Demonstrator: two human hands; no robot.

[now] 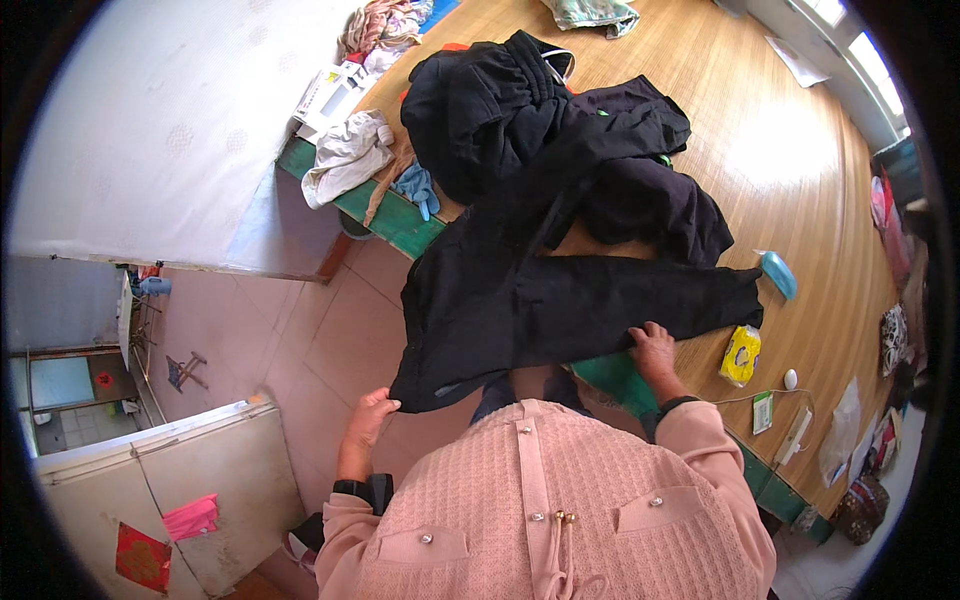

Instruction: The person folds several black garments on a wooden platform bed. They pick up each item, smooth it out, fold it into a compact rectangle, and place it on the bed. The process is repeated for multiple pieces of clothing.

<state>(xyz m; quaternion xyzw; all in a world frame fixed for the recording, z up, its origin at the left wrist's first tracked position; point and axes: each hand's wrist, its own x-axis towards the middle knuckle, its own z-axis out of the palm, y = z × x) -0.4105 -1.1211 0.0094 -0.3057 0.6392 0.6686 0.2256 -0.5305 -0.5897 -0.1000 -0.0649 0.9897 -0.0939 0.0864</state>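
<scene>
Black trousers (480, 300) lie spread before me, one leg stretched right over the wooden table (810, 225), the other reaching up towards more dark clothes. The waist end hangs past the table's near edge. My left hand (373, 416) pinches a corner of the waist between thumb and fingers. On the lower edge of the right-hand leg rests my right hand (654, 351); whether its fingers grip the cloth is hard to tell. Behind lies a bunched black garment (480, 112) with a gathered waistband and white cord, and beside it a dark garment (652, 195).
A yellow packet (740, 356), a blue object (778, 275), a power strip (793, 436) and a cable lie on the right. At the table's left edge are a white cloth (349, 157) and a blue cloth (418, 189). A cabinet (210, 480) stands lower left.
</scene>
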